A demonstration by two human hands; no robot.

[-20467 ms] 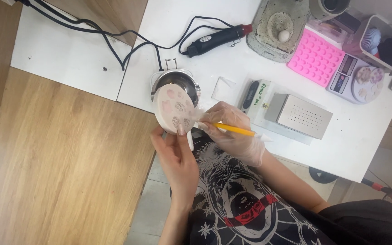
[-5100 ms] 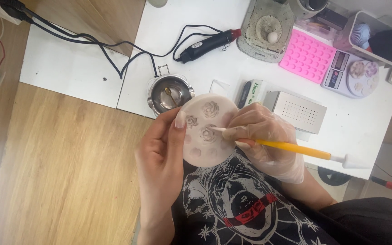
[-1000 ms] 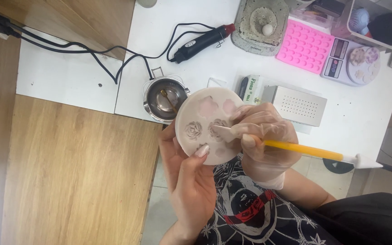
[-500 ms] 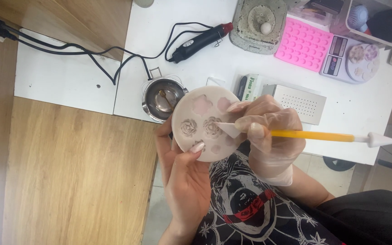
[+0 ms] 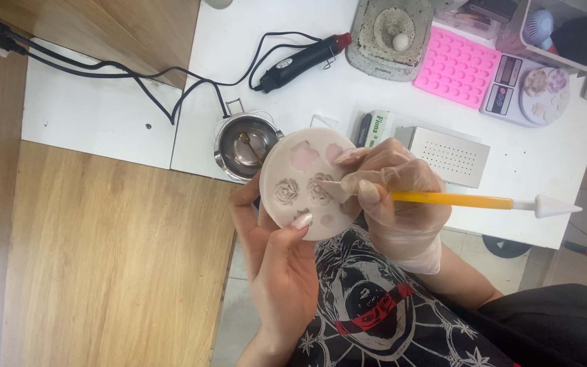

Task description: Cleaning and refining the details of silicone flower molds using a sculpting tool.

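My left hand (image 5: 281, 258) holds a round pale silicone mould (image 5: 307, 182) with flower-shaped cavities, thumb resting on its lower face. My right hand (image 5: 395, 197), in a clear glove, grips a yellow-handled sculpting tool (image 5: 453, 200) like a pen. The tool's near tip touches a flower cavity in the middle of the mould. Its white cone end (image 5: 553, 205) points to the right. Both hands are held just in front of the white table's edge, above my lap.
A small metal pot (image 5: 244, 144) stands just behind the mould. A black heat tool (image 5: 300, 61) with its cord, a perforated metal box (image 5: 446, 155), a pink mould tray (image 5: 458, 66), a small scale (image 5: 531, 92) and a grey stone dish (image 5: 390, 30) lie on the white table (image 5: 103, 115).
The mould has turned a little and stayed in my left hand. The tool has swung so that its handle lies level, pointing right, its tip still at the mould's cavities.
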